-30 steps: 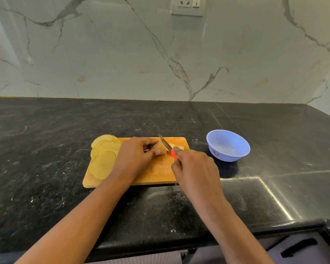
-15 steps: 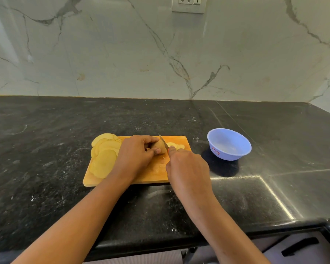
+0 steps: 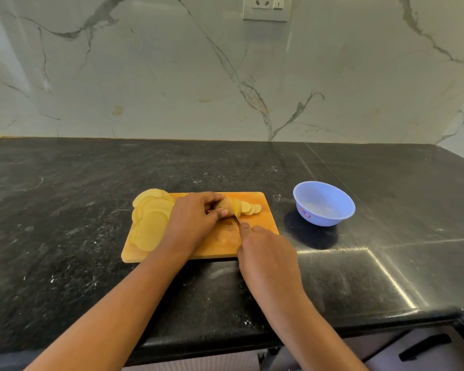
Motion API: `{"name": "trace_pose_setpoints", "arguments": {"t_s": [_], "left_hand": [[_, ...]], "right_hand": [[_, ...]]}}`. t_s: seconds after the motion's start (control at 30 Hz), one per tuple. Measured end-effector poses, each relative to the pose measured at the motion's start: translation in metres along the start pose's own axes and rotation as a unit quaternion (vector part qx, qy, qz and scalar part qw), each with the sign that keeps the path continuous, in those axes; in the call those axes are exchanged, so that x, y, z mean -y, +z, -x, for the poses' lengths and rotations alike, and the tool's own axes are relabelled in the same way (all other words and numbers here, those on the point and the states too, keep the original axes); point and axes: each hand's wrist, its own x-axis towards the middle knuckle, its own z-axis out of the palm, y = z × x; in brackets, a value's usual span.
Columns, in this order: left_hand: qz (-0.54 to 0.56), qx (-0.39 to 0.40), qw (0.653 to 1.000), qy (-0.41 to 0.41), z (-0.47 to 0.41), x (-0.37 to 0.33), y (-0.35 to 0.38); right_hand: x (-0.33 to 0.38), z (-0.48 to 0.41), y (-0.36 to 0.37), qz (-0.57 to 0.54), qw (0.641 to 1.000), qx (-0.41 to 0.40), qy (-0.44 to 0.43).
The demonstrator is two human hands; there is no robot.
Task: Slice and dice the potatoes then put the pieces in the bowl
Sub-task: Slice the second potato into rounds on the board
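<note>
A wooden cutting board [image 3: 263,220] lies on the black counter. My left hand [image 3: 192,220] pins a small brown potato piece [image 3: 227,204] near the board's far edge. My right hand [image 3: 265,253] grips a knife [image 3: 237,218]; only a short bit of blade shows, low at the potato's cut face. A few small round slices [image 3: 251,208] lie just right of the potato. A pile of large thin slices [image 3: 149,218] covers the board's left end. The light-blue bowl [image 3: 324,203] stands empty to the right of the board.
A marble backsplash rises behind the counter, with a wall socket [image 3: 267,6] at the top. The counter's front edge [image 3: 359,324] runs below my arms, with a drawer handle [image 3: 423,346] at the lower right.
My right hand has drawn back toward me and the knife has come down through the potato; the red handle that showed a second ago is hidden. More small slices show to the right.
</note>
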Motion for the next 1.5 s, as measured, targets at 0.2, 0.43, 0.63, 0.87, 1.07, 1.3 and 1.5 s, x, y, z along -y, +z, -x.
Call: {"name": "trace_pose_setpoints", "arguments": {"t_s": [0.2, 0.43, 0.63, 0.87, 1.07, 1.3, 1.5], "left_hand": [[-0.005, 0.010, 1.000, -0.009, 0.000, -0.001, 0.001], [0.014, 0.007, 1.000, -0.006, 0.001, 0.004, 0.003], [0.024, -0.001, 1.000, -0.008, -0.001, 0.006, 0.003], [0.016, -0.011, 1.000, -0.008, 0.000, 0.005, 0.003], [-0.010, -0.003, 1.000, -0.007, -0.001, 0.005, 0.002], [-0.032, -0.014, 0.999, -0.005, 0.000, 0.005, 0.005], [-0.072, -0.029, 0.997, 0.011, 0.003, 0.000, 0.004]], "right_hand": [[-0.009, 0.004, -0.006, -0.031, 0.998, -0.053, 0.001], [-0.015, -0.009, -0.015, -0.058, 0.993, -0.096, 0.039], [-0.013, -0.002, -0.018, -0.089, 0.989, -0.116, 0.007], [-0.013, -0.004, -0.016, -0.093, 0.990, -0.107, 0.004], [-0.016, -0.005, -0.016, -0.088, 0.989, -0.116, 0.007], [-0.019, -0.003, -0.013, -0.095, 0.988, -0.116, 0.031], [-0.018, 0.010, -0.014, -0.075, 0.993, -0.093, 0.020]]}}
